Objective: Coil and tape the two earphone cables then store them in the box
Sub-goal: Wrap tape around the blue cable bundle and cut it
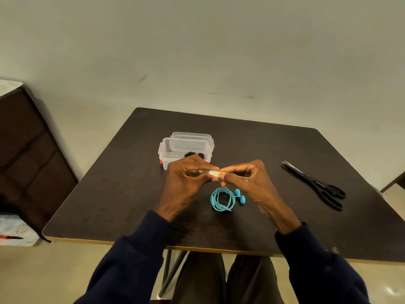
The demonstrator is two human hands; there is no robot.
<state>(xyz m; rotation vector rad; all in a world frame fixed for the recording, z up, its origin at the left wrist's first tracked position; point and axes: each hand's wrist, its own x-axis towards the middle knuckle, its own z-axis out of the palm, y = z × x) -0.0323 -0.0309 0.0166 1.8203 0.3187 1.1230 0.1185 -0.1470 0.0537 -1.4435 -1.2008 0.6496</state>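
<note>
A blue earphone cable (222,199) lies coiled on the dark table (122,183), its two blue earbuds (240,196) at the coil's right. Above it, my left hand (186,183) grips a roll of clear tape (210,172). My right hand (247,183) pinches the tape's end at the roll. Behind my hands stands a clear plastic box (166,150), open, with a black earphone cable (194,154) inside. The box's clear lid (192,137) leans behind it.
Black scissors (317,185) lie on the table to the right, blades pointing away from me. A small red thing (161,162) sits at the box's front left corner. A dark cabinet (26,150) stands left of the table.
</note>
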